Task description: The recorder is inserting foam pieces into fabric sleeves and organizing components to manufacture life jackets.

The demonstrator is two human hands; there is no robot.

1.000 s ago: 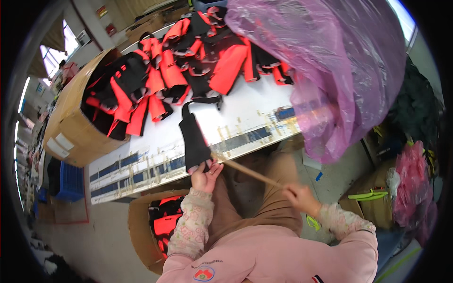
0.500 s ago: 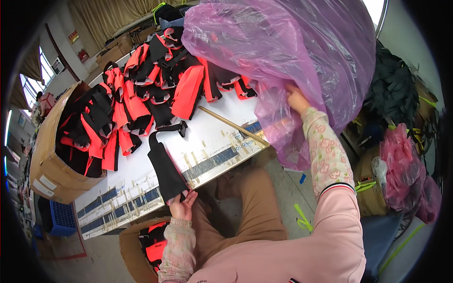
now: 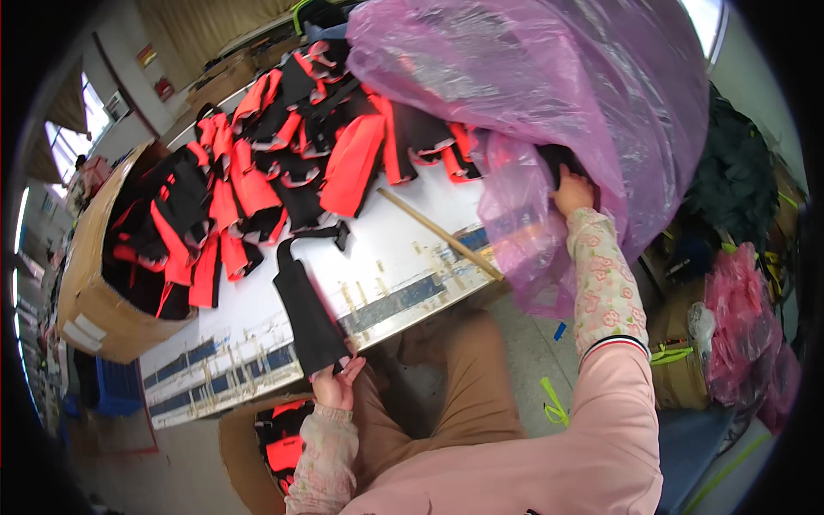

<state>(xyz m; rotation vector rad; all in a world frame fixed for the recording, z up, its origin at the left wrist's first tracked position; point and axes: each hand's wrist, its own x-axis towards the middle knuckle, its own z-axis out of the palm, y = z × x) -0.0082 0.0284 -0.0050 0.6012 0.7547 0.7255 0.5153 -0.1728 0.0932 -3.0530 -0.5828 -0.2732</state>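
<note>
A long black fabric piece [image 3: 307,313] with a narrow strap at its far end lies over the table's near edge. My left hand [image 3: 336,384] pinches the near end of it, some fingers stretched out. At the mouth of a large pink-purple plastic bag [image 3: 532,77], my right hand [image 3: 573,190] has its fingers curled at a dark, cloth-like thing [image 3: 557,158]. Most of that thing is hidden by the film and my fingers. A heap of black and bright coral fabric pieces [image 3: 354,163] covers the far part of the table.
The white table [image 3: 378,249] has worn tape along its near edge; a wooden stick [image 3: 439,233] lies on it. At the left stands a cardboard box [image 3: 81,296] with fabric pieces spilling out. Another box [image 3: 236,442] sits below the table. Pink plastic bags [image 3: 740,313] are at the right.
My right hand has shifted slightly at the bag's mouth, and a dark thing now shows at its fingertips. My left hand keeps its pinch on the black fabric piece. The whole view has shifted a little.
</note>
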